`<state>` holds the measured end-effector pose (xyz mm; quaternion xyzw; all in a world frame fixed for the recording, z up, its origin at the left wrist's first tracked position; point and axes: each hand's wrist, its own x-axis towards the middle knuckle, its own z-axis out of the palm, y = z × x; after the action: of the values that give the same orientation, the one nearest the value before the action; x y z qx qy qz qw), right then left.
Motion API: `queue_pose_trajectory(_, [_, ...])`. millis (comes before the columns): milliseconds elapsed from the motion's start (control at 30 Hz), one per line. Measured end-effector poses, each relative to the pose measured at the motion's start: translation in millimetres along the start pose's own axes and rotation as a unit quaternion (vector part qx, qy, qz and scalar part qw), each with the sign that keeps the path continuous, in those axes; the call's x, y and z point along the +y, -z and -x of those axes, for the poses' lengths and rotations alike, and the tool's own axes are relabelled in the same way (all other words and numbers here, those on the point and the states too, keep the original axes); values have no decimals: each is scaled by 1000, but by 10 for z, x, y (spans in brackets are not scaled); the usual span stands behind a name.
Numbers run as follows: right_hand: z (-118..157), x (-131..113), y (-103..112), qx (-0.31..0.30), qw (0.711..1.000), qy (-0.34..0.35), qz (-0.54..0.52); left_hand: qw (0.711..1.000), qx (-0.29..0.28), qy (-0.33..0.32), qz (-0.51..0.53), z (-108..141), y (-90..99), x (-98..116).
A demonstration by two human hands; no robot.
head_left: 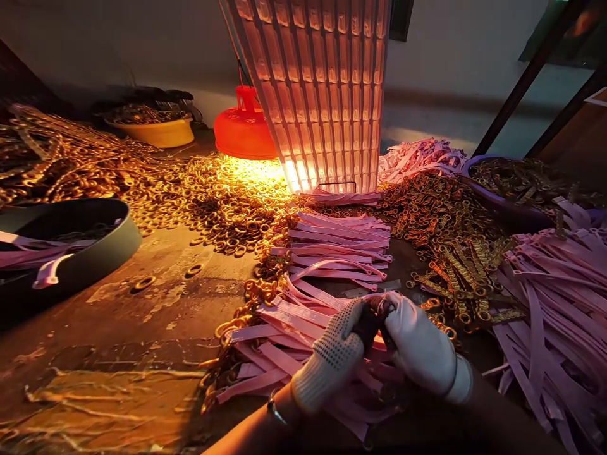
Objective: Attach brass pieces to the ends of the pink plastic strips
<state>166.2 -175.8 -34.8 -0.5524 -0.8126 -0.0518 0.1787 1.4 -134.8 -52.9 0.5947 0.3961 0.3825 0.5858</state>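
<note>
My left hand [336, 351], in a dotted knit glove, and my right hand [420, 344], in a plain white glove, meet over a pile of pink straps [279, 325]. Both are closed, with the dark fingertips pinched together. What they pinch is small and mostly hidden; a bit of pink shows just below the fingers. Gold rings and clasps [251, 297] hang at the left ends of the straps. Beyond my hands lies a neater stack of pink straps [341, 246].
A red lamp [245, 133] glows over heaped gold rings [222, 208], beside an upright ribbed clear panel [327, 95]. Gold chain pieces [465, 272] and more pink straps [564, 303] lie right. A dark green basin [118, 234], yellow basin [161, 134] and purple basin [493, 189] stand around.
</note>
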Motion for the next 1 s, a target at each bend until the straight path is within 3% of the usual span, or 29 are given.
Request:
queue_pose_trajectory(100, [9,-57,17,27,996,40,71,1000,-1,16,-9,8,22,28])
queue_pose_trajectory(200, [17,-155,37,61,992,36,108,994,-33,69,83,-6,27,75])
queue_pose_trajectory(333, [54,-168,113,-3,995,-98,-24,977,-93,155,113,-92,-4,170])
queue_pose_trajectory(400, [82,-68,155,-38,976,-182,-112,989,-115,91,19,-234,3,194])
queue_pose_trajectory(500, [142,157,159,0,952,-238,-193,976,-113,-49,-180,-612,79,152])
queue_pose_trajectory(567, [194,280,115,43,939,-247,-234,941,-90,-69,-319,-901,149,81])
queue_pose_trajectory(667, [278,361,18,78,927,-254,-265,888,-73,-46,-451,-1197,211,-22])
queue_pose_trajectory(900, [416,526,-370,103,931,-227,-265,861,-71,-50,-502,-1192,98,-118])
queue_pose_trajectory(1000, [419,622,-522,94,939,-207,-257,871,-63,-44,-485,-1152,95,-91])
